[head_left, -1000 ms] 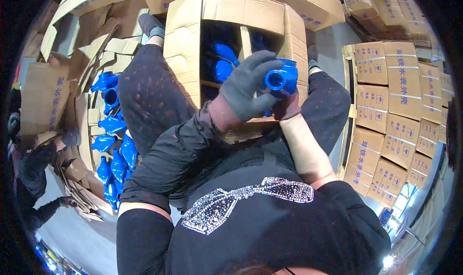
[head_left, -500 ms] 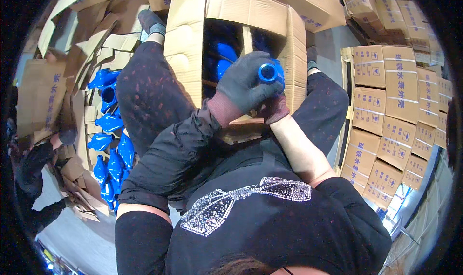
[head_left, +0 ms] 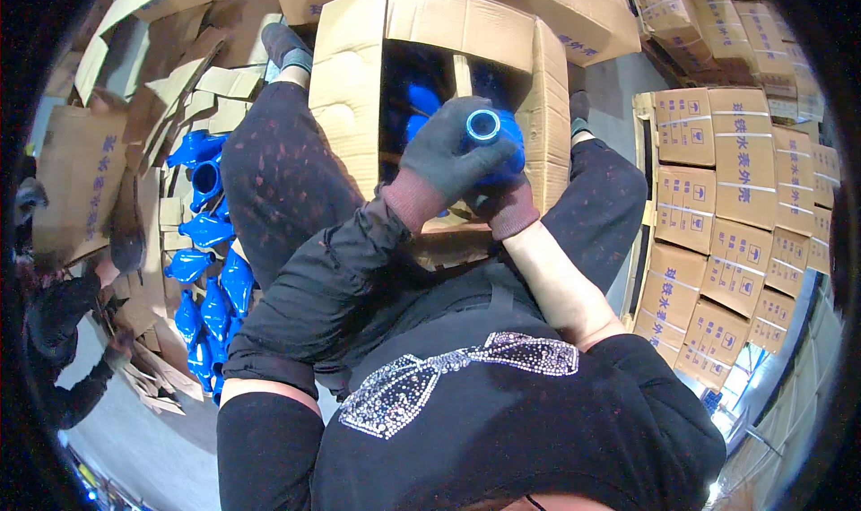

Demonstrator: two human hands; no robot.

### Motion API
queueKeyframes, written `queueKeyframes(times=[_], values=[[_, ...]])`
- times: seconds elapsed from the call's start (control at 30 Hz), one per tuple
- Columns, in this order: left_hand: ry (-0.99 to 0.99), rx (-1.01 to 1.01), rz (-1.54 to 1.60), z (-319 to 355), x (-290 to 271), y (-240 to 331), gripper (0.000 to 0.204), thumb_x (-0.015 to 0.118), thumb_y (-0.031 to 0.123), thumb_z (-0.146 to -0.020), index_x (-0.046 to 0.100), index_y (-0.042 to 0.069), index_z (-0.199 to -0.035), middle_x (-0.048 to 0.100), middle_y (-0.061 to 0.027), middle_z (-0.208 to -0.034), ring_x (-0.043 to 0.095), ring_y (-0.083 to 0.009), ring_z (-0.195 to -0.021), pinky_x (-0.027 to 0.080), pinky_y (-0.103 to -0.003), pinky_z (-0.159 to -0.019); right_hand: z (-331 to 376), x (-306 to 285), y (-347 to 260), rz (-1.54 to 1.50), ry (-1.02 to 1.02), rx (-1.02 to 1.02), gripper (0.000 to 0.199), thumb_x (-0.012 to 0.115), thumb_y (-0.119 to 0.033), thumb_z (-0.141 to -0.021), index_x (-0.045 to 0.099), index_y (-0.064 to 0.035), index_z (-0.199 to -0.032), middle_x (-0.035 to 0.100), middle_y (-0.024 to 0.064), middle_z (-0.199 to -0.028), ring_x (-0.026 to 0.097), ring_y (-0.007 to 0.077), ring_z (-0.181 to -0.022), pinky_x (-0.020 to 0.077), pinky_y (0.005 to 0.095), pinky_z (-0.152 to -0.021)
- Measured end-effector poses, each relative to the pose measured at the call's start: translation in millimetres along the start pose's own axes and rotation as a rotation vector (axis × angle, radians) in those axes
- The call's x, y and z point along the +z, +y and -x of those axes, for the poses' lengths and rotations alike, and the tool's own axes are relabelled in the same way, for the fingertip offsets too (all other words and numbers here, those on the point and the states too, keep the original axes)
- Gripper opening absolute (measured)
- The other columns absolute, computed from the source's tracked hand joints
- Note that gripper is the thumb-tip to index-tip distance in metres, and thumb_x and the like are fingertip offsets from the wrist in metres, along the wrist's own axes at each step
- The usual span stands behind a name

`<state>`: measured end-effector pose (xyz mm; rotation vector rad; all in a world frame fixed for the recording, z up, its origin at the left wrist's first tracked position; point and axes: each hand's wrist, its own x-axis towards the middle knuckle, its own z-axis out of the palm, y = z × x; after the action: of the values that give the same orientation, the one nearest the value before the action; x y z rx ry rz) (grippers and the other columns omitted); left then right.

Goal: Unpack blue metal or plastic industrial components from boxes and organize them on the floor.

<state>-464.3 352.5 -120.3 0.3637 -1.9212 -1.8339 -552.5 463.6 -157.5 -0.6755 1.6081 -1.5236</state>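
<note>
The open cardboard box (head_left: 359,90) sits between the seated person's knees at twelve o'clock, close enough to load without stretching. Above its opening, the gloved left hand (head_left: 444,157) wraps around a blue plastic fitting (head_left: 495,139), while the right hand (head_left: 502,208) cups it from below at six o'clock, steadying it. The fitting is glossy, with a round open mouth facing upward.

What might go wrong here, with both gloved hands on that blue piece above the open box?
The left hand covers the blue piece from above, the right hand from below; gloves may slip on the glossy surface. It hangs over the open carton already holding blue pieces; a drop could knock them. Loose blue pieces lie by the knee.
</note>
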Motion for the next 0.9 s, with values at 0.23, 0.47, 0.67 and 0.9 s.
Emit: queueKeyframes(times=[0.23,0.47,0.67,0.9], values=[[0.086,0.105,0.009,1.5,6.7,-3.5,0.055,0.075,0.031,-0.072,0.052,0.002,-0.113,0.056,-0.0142,-0.107,0.057,-0.0279,-0.100,0.045,-0.034,-0.087,4.9,-3.8,9.8,-0.043,0.039,-0.002,0.043,0.059,-0.025,-0.086,0.044,-0.0099,-0.123,0.051,0.0089,-0.121,0.051,0.0217,-0.111,0.0405,0.0373,-0.098],[0.010,0.181,-0.094,2.7,1.9,0.2,0.051,0.075,0.020,-0.074,0.052,0.004,-0.117,0.054,-0.0112,-0.115,0.052,-0.0212,-0.109,0.042,-0.033,-0.094,9.8,-5.8,1.0,-0.937,-0.044,0.193,0.039,0.038,-0.034,-0.096,0.039,-0.0101,-0.127,0.049,0.0105,-0.125,0.049,0.0231,-0.115,0.0410,0.0411,-0.099],[0.026,0.255,-0.181,0.0,5.1,3.5,0.046,0.077,0.022,-0.072,0.056,0.005,-0.109,0.053,-0.0143,-0.116,0.053,-0.0267,-0.109,0.042,-0.035,-0.094,8.5,-15.1,7.6,-0.442,-0.153,0.010,0.041,0.042,-0.035,-0.095,0.038,-0.0098,-0.128,0.047,0.0116,-0.127,0.049,0.0238,-0.115,0.0389,0.0412,-0.102],[0.065,0.237,-0.203,0.6,-2.9,2.2,0.045,0.078,0.022,-0.068,0.059,0.004,-0.104,0.056,-0.0153,-0.114,0.055,-0.0281,-0.104,0.044,-0.036,-0.091,9.5,10.0,-20.6,-0.709,0.000,0.243,0.046,0.045,-0.035,-0.094,0.036,-0.0090,-0.131,0.043,0.0087,-0.129,0.044,0.0214,-0.118,0.0372,0.0375,-0.101]])
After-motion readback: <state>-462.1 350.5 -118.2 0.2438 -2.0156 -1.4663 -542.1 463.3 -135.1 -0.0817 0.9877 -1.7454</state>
